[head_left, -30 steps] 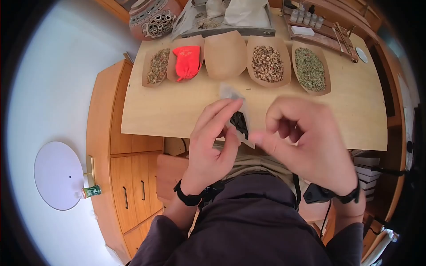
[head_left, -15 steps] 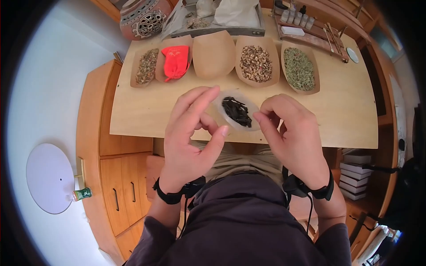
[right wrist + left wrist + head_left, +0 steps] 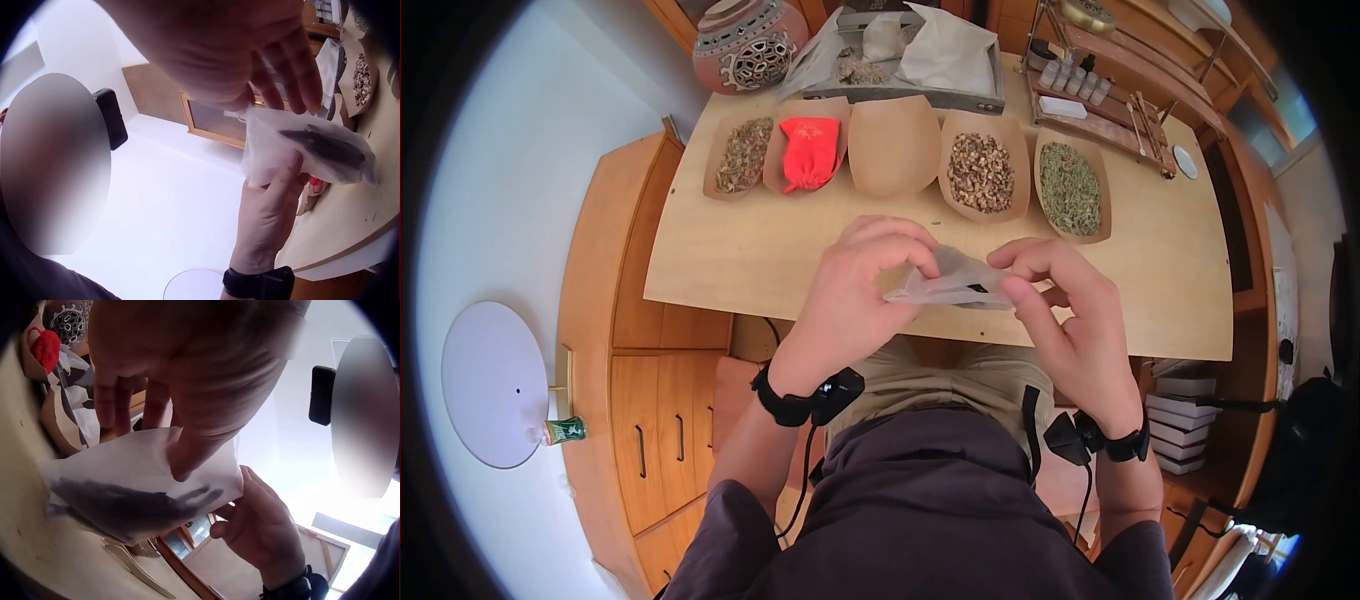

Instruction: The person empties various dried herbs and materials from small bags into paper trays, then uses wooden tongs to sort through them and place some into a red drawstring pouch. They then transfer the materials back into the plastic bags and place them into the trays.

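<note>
A translucent white filter bag (image 3: 955,285) is held over the near side of the table, with dark dried strips (image 3: 119,506) showing through its wall. My left hand (image 3: 850,285) pinches one side of it, the thumb on the near face in the left wrist view and the fingers behind. At the opposite corner, my right hand (image 3: 1070,310) grips the bag's edge between thumb and fingers. In the right wrist view the dark strips lie toward the end of the bag (image 3: 269,140) away from my wrists.
Brown paper trays line the table (image 3: 750,265) beyond my hands: dried flowers (image 3: 743,157), a red drawstring pouch (image 3: 810,150), a plain tray (image 3: 892,145), brown chopped pieces (image 3: 980,172) and green herbs (image 3: 1070,190). Behind them stand a grey box (image 3: 940,107) and a wooden rack (image 3: 1120,125).
The bag has turned from showing its round open mouth and dark strips to lying nearly side-on. My left fingers have closed on its side. My right hand has come in to its corner.
</note>
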Available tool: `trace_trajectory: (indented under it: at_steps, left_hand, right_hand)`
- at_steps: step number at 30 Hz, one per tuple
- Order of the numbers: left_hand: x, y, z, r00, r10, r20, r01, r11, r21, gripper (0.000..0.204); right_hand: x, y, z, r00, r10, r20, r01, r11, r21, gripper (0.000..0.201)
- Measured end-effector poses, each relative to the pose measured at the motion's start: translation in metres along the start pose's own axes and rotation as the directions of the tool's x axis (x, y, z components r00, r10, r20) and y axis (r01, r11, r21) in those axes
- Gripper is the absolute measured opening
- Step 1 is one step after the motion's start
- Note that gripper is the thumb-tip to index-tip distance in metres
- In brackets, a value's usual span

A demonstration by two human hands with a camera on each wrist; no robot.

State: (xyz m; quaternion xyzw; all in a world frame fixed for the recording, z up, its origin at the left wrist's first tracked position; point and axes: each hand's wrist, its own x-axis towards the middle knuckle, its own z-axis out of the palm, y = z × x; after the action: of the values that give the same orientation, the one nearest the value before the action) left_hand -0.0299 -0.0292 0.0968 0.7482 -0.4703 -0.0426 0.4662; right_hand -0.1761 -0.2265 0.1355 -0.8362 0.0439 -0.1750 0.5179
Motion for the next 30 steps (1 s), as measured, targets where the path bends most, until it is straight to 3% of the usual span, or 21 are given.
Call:
trace_trajectory:
  at_steps: [3,5,9,11,13,16,17,19,20,23,24,25,28,30]
  left_hand:
    - [-0.003,0.012,0.004,0.994,-0.106,0.021,0.108,0.968,-0.227,0.018]
    - [-0.008,0.018,0.007,0.986,-0.165,0.030,0.166,0.927,-0.338,0.015]
    - [-0.013,0.022,0.001,0.980,-0.153,0.126,0.184,0.936,-0.300,0.011]
    - [-0.016,0.018,-0.001,0.980,-0.121,0.156,0.161,0.948,-0.273,0.018]
    - [-0.019,0.016,0.007,0.988,-0.154,0.000,0.142,0.913,-0.381,0.024]
    - [-0.028,0.012,0.009,0.944,-0.243,-0.224,0.137,0.904,-0.406,0.032]
    - [-0.031,0.010,0.007,0.916,-0.272,-0.295,0.143,0.909,-0.391,0.034]
    - [-0.044,0.003,-0.003,0.877,-0.398,-0.270,0.245,0.853,-0.461,0.032]
    - [-0.053,0.000,-0.008,0.853,-0.457,-0.250,0.293,0.818,-0.495,0.031]
    - [-0.085,-0.017,-0.020,0.841,-0.541,-0.021,0.481,0.763,-0.432,0.025]
    - [-0.092,-0.017,-0.020,0.858,-0.513,-0.025,0.462,0.793,-0.397,0.024]
    - [-0.098,-0.016,-0.019,0.874,-0.485,-0.030,0.443,0.820,-0.363,0.023]
    - [-0.108,-0.016,-0.020,0.888,-0.455,-0.060,0.418,0.855,-0.307,0.022]
    - [-0.109,-0.018,-0.021,0.887,-0.458,-0.063,0.422,0.858,-0.292,0.022]
  right_hand:
    - [-0.005,-0.002,0.003,0.996,-0.005,-0.088,0.024,0.977,0.212,0.025]
    - [-0.010,-0.002,0.008,0.997,0.028,-0.072,-0.015,0.985,0.174,0.035]
    - [-0.014,0.003,0.010,0.992,0.084,0.090,-0.096,0.984,0.149,0.042]
    - [-0.011,0.010,0.011,0.988,0.101,0.113,-0.116,0.984,0.135,0.029]
    - [0.002,0.007,0.009,0.985,0.083,0.152,-0.099,0.990,0.098,0.021]
    - [0.028,-0.006,0.013,0.998,-0.008,0.060,0.005,0.999,0.051,0.018]
    - [0.040,-0.013,0.010,0.994,-0.088,0.064,0.091,0.995,-0.045,0.019]
    - [0.070,-0.022,0.004,0.967,-0.240,0.087,0.254,0.938,-0.235,0.020]
    - [0.085,-0.023,0.006,0.947,-0.319,0.030,0.316,0.914,-0.254,0.021]
    - [0.126,-0.023,0.017,0.858,-0.502,-0.106,0.455,0.840,-0.297,0.021]
    - [0.137,-0.018,0.022,0.837,-0.532,-0.132,0.481,0.828,-0.288,0.020]
    - [0.143,-0.009,0.028,0.813,-0.560,-0.157,0.507,0.815,-0.279,0.019]
    - [0.149,0.045,0.054,0.818,-0.573,-0.046,0.544,0.798,-0.259,0.019]
    - [0.141,0.078,0.066,0.909,-0.406,0.096,0.416,0.862,-0.291,0.017]
